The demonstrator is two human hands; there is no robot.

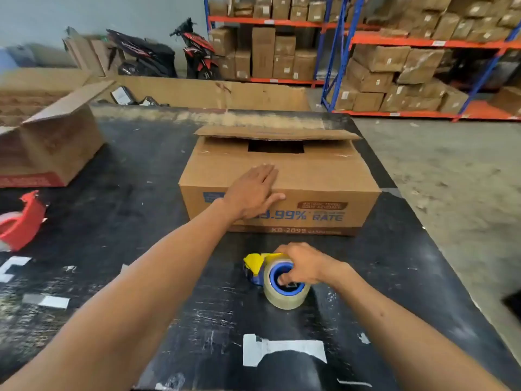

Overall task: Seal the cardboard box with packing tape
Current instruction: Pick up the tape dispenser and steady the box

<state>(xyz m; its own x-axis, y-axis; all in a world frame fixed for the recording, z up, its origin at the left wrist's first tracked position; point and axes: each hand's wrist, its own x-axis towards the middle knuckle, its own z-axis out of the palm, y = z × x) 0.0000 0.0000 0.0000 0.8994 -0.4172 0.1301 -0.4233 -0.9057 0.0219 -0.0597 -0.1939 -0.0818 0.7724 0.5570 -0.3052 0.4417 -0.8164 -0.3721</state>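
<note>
A brown cardboard box (318, 176) with blue print on its front stands in the middle of the black table (135, 176). Its near top flap lies flat. The far flap is raised a little, leaving a dark gap. My left hand (255, 191) lies flat, palm down, on the box's near top edge. Just in front of the box, a clear packing tape roll on a blue and yellow dispenser (277, 280) rests on the table. My right hand (303, 266) grips the roll, with fingers reaching into its blue core.
An open cardboard box (56, 145) stands at the left of the table. A red tape dispenser (21, 221) lies near the left edge. Beyond the table are a low cardboard wall (214, 93), two motorbikes and shelves of boxes (394, 66). Concrete floor lies to the right.
</note>
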